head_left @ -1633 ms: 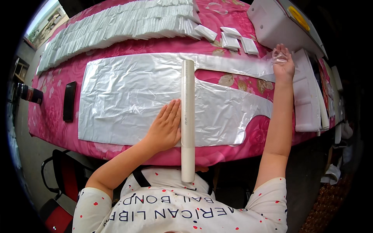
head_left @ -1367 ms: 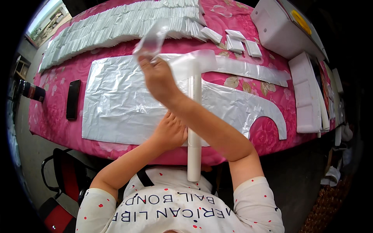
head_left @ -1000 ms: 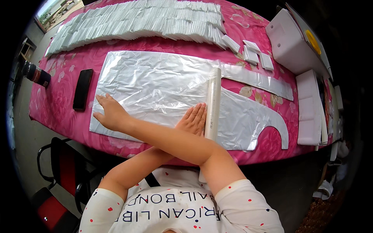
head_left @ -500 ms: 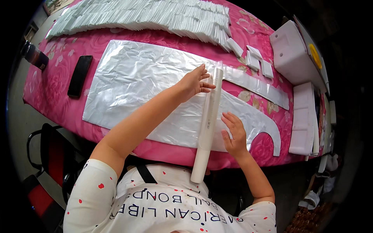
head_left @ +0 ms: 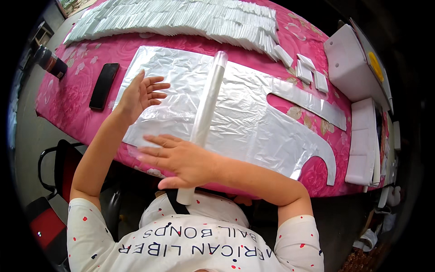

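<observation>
A flat, shiny white plastic apron point(head_left: 247, 120) lies spread over the table, its two strap-like ends pointing right. Across it rests a long whitish tube point(head_left: 210, 97), its near end reaching past the table edge toward my body. My right hand point(head_left: 181, 158) stretches flat over the lower part of the tube, fingers extended leftward and slightly blurred; whether the palm presses on it I cannot tell. To the left of the tube, my left hand point(head_left: 141, 96) is raised above the plastic with fingers apart and nothing in them.
Folded white packets point(head_left: 181, 20) stand in long rows at the back, with a few loose packets point(head_left: 312, 72) at their right. A black phone point(head_left: 104, 86) and a dark bottle point(head_left: 50, 62) are on the left. White foam boxes point(head_left: 346, 54) line the right edge. Chairs point(head_left: 68, 167) stand lower left.
The tube has moved left across the apron. My left hand has shifted left, away from it, and my right hand has swung left over its lower part.
</observation>
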